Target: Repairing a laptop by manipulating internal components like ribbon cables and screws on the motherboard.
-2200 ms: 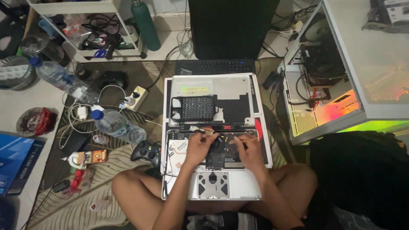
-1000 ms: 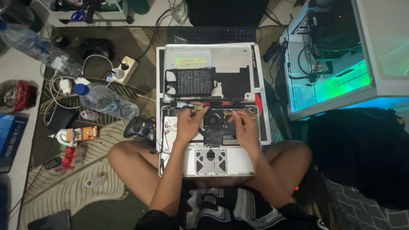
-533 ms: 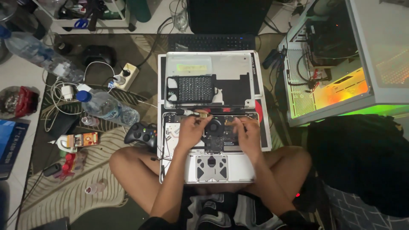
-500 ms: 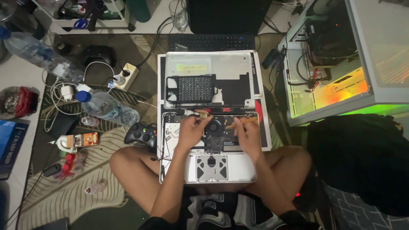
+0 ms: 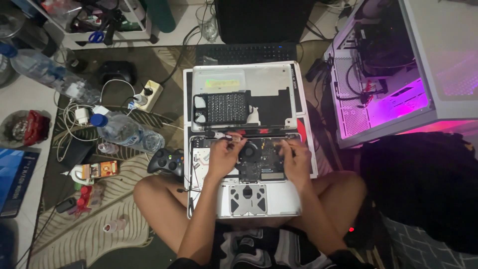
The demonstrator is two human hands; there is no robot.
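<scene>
From the head camera I look straight down on an opened laptop (image 5: 246, 144) that lies on the floor between my crossed legs, bottom cover off, so the inner parts show. My left hand (image 5: 222, 157) rests on the left part of the board, just beside the round black fan (image 5: 249, 151). Its fingers are curled and seem to pinch a small light-coloured part near the hinge bar, but it is too small for me to tell what it is. My right hand (image 5: 295, 159) lies on the right part of the board with the fingers bent down on it; whether it grips something I cannot tell, because the hand itself hides the place.

Both hands cover much of the board, so what is under them stays hidden. The black perforated panel (image 5: 226, 107) sits above the hands, in the upper half of the laptop.

Around it the floor is crowded. A black game controller (image 5: 167, 162) lies just beside the left edge of the laptop. Further left lies a plastic water bottle (image 5: 127, 132) on its side, and a power strip (image 5: 148, 94) with white cables. Behind the laptop is a black keyboard (image 5: 246, 52). On the right stands a white computer case (image 5: 393, 74) with pink light inside, well apart from my hands.
</scene>
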